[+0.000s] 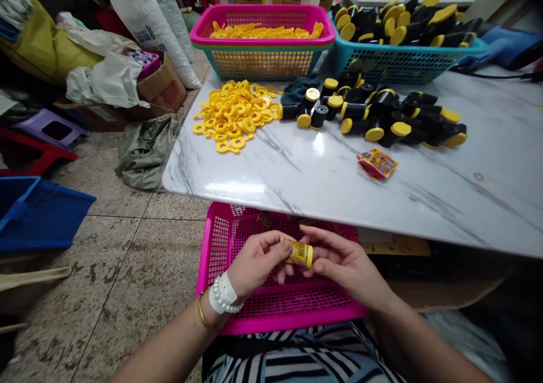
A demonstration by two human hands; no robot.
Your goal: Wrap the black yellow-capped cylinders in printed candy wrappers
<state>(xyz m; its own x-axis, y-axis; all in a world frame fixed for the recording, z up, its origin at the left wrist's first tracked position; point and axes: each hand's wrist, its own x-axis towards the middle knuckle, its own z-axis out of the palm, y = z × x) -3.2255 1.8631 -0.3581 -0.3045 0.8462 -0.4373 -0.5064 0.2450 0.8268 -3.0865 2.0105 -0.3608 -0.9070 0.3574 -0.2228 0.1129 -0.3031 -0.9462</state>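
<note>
My left hand (pixel 257 261) and my right hand (pixel 343 261) together grip a small yellow labelled tube (pixel 300 253) with a yellow end cap. They hold it over a pink mesh basket (pixel 220 241) that rests on my lap, below the table edge. On the marble table (pixel 322 173) lie a heap of yellow plastic rings (pixel 233 114), a pile of black tubes with yellow caps (pixel 382 117) and a small orange sticker packet (pixel 377 163).
At the table's far side stand a pink-rimmed basket of yellow rings (pixel 263 35) and a teal basket of black tubes (pixel 403 32). Left on the tiled floor are a blue crate (pixel 38 213), stools, bags, a cardboard box and a green cloth (pixel 146 148).
</note>
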